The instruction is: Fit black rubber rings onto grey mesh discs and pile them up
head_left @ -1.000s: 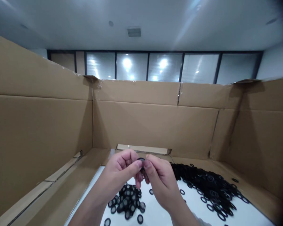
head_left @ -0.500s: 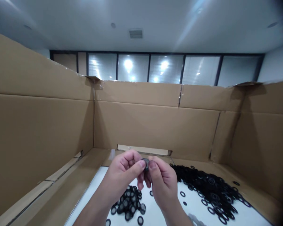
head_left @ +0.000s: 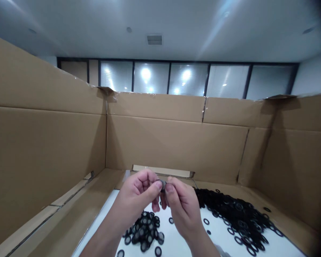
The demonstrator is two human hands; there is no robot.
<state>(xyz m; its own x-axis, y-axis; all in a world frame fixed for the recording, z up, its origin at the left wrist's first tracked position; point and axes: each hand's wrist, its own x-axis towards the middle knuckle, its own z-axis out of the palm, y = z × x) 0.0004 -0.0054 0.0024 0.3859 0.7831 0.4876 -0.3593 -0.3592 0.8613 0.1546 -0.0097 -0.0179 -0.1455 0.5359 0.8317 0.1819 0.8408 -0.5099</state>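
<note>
My left hand (head_left: 141, 192) and my right hand (head_left: 182, 205) meet above the white surface, thumbs and fingers pinched together. Between their fingertips is a small black ring with a grey disc (head_left: 163, 185), gripped from both sides and partly covered by the thumbs. Below my left hand lies a pile of black rings with grey centres (head_left: 146, 228). To the right of my right hand spreads a large heap of open black rings (head_left: 235, 210). One loose ring (head_left: 171, 220) lies between the pile and my right wrist.
Tall cardboard walls (head_left: 160, 139) surround the white work surface (head_left: 173, 244) at the back and both sides. A slot (head_left: 163, 170) is cut low in the back wall. A small black disc (head_left: 209, 232) and a loose ring (head_left: 206, 221) lie near my right wrist.
Both hands have shifted slightly left, still pinching the ring. The disc is turned a little and my right thumb has moved with it. The piles look the same.
</note>
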